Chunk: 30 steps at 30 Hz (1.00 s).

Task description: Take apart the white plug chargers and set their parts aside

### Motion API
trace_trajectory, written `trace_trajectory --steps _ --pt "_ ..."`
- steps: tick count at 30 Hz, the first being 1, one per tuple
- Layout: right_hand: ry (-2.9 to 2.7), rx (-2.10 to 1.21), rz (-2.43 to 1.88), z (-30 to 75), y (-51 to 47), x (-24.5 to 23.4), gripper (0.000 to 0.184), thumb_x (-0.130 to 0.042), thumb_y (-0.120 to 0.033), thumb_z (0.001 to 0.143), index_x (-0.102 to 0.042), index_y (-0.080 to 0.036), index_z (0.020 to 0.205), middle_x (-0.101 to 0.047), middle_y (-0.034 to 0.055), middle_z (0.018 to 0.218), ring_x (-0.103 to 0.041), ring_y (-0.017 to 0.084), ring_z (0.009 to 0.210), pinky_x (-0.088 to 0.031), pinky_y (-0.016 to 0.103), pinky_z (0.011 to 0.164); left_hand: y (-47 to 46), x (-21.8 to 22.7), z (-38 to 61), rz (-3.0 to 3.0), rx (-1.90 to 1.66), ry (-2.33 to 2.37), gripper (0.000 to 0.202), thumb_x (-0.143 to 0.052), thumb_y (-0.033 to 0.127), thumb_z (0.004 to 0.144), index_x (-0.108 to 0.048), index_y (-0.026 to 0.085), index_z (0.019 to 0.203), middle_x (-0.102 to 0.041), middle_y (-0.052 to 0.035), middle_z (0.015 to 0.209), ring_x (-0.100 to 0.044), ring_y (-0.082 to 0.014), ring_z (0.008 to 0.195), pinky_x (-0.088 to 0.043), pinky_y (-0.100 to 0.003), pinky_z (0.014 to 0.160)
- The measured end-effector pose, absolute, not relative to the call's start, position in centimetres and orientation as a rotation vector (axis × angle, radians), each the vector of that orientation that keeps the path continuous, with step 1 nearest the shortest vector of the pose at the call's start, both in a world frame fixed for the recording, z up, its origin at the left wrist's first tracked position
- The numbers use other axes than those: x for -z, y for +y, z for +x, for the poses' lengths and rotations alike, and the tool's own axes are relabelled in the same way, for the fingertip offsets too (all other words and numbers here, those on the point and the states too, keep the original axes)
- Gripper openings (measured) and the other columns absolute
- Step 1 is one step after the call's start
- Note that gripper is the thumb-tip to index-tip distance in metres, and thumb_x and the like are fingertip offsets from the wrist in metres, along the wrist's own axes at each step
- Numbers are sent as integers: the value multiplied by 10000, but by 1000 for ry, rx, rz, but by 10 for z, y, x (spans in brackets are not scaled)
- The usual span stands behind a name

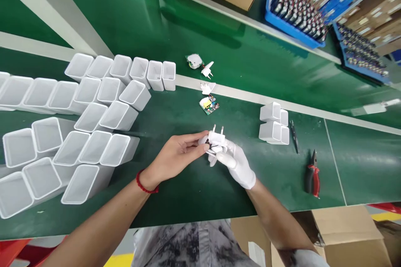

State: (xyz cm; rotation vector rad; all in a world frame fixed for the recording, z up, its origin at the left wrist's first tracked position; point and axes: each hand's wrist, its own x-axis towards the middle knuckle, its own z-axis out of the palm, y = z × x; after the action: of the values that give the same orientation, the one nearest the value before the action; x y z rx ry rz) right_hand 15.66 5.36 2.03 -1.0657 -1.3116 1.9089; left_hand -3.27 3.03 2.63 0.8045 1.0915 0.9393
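A white two-pin plug piece [216,138] is held between both hands above the green bench, its metal pins pointing away from me. My left hand [175,154], bare with a red cord at the wrist, pinches its left side with thumb and fingers. Something small and dark shows at that thumb tip, too small to name. My right hand [239,164], in a white glove, grips the plug piece from the right and below; the fingers hide part of it. Beyond the hands lie a circuit board [209,104] and a white plug piece [206,88], with another board [194,61] and plug piece [207,69] farther back.
Many open white plastic housings [133,150] cover the bench's left side. Several more housings [270,131] stand at right, near a dark pen-like tool [294,135] and red-black pliers [312,175]. Blue trays [291,29] of parts sit on the shelf above.
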Motion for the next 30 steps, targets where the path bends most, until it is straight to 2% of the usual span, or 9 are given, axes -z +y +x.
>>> trace_trajectory --steps 4,8,11,17,19,21,24,28,30 --pt "-1357 -1915 -1081 154 60 -30 555 -716 -502 763 -636 -203 1224 -683 73 1030 -635 196 826 -557 339 717 30 -27 -33 914 -965 1071 488 -672 385 819 -621 163 1250 -699 -58 1171 -661 -253 1053 -555 -369 943" --pt "-1360 -1887 -1149 150 60 -30 425 -769 -409 730 -705 -204 1096 -692 48 980 -629 162 732 -559 312 671 27 -29 -34 1014 -952 1067 457 -654 377 833 -632 168 1239 -665 -47 1227 -665 -225 1017 -572 -321 908" --pt "-1282 -1874 -1136 148 56 -25 359 -761 -417 736 -731 -203 1022 -694 49 999 -610 134 636 -556 322 656 26 -29 -33 1069 -946 1085 433 -631 368 849 -633 180 1239 -682 -29 1189 -654 -219 1028 -567 -311 911" --pt "-1321 -1898 -1141 150 59 -12 404 -685 -474 801 -701 -191 1089 -708 44 819 -625 167 602 -546 337 615 29 -28 -33 1020 -935 1158 477 -640 403 834 -638 134 1228 -691 -57 1188 -674 -237 997 -580 -322 872" --pt "-1474 -1888 -1131 155 64 -17 418 -599 -506 861 -688 -186 1115 -708 59 835 -655 199 700 -550 365 702 30 -28 -33 965 -931 1179 523 -670 436 805 -638 129 1227 -690 -67 1195 -675 -254 1017 -574 -332 890" --pt "-1731 -1741 -1116 161 67 -28 421 -526 -504 906 -666 -199 1160 -692 89 1035 -650 239 931 -514 399 864 31 -29 -33 936 -910 1195 553 -683 471 787 -639 141 1227 -696 -67 1183 -679 -266 1019 -569 -347 897" --pt "-2032 -1349 -1133 167 64 -45 470 -638 -454 844 -594 -241 1260 -587 87 1270 -553 271 1147 -431 401 996 31 -31 -32 975 -892 1241 568 -675 512 783 -645 153 1223 -712 -66 1148 -685 -270 998 -563 -356 892" --pt "-1922 -1199 -1364 164 56 -50 416 -726 -397 771 -635 -244 1147 -667 50 1003 -618 236 915 -498 374 865 28 -35 -28 1010 -921 1218 611 -667 561 770 -653 135 1208 -749 -71 1005 -704 -262 897 -584 -341 793" --pt "-1565 -1333 -1379 163 58 -49 377 -685 -424 803 -634 -235 1125 -662 57 1037 -612 230 940 -510 358 833 26 -36 -28 956 -972 1153 636 -638 569 793 -623 121 1244 -756 -75 926 -713 -234 823 -592 -330 761"
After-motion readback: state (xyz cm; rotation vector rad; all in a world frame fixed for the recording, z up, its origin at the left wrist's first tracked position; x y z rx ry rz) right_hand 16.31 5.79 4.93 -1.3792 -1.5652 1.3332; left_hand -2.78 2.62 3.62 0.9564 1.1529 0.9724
